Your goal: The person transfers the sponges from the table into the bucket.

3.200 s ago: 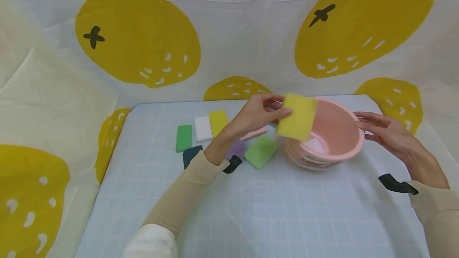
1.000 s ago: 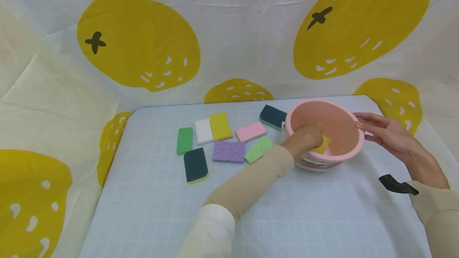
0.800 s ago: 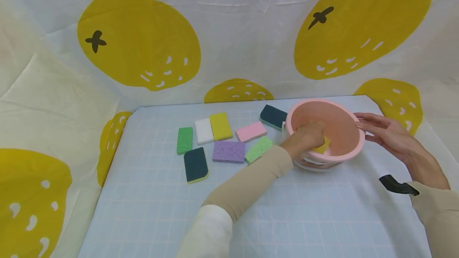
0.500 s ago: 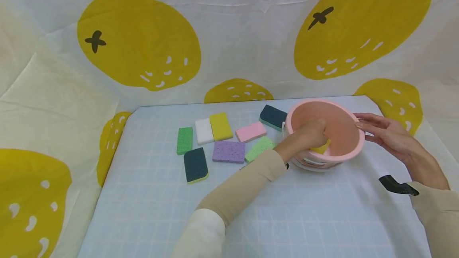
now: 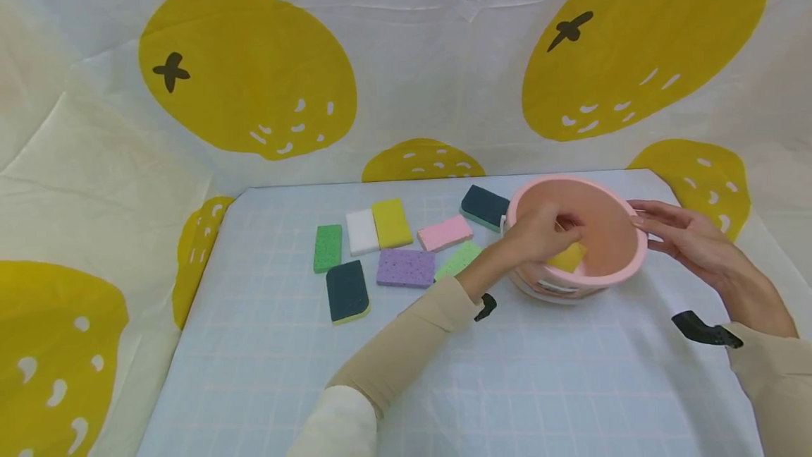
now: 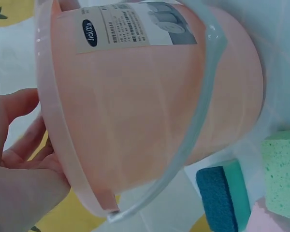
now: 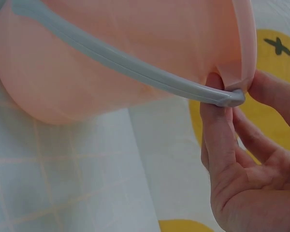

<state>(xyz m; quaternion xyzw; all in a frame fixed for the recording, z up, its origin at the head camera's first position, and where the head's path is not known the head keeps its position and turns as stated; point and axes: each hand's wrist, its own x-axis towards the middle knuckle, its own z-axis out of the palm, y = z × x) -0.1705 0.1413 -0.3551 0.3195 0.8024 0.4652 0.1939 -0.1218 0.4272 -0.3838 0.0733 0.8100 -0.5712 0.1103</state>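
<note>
The left hand (image 5: pixel 542 233), its grip released and loosely curled, hung over the yellow rectangular foam sponge (image 5: pixel 567 258) inside the round pink plastic bucket (image 5: pixel 610 233) on the pale-blue checked counter (image 5: pixel 507 386). The right hand (image 5: pixel 691 237) pinched the bucket's rim (image 7: pixel 248 43) in its grip, beside the pale handle (image 7: pixel 135 68).

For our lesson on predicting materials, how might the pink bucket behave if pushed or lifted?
The pink bucket is probably light for its size, since it looks thin-walled and hollow. Its smooth surface might be slippery. The pale handle, joined near the rim, would likely swing during lifting.
</note>
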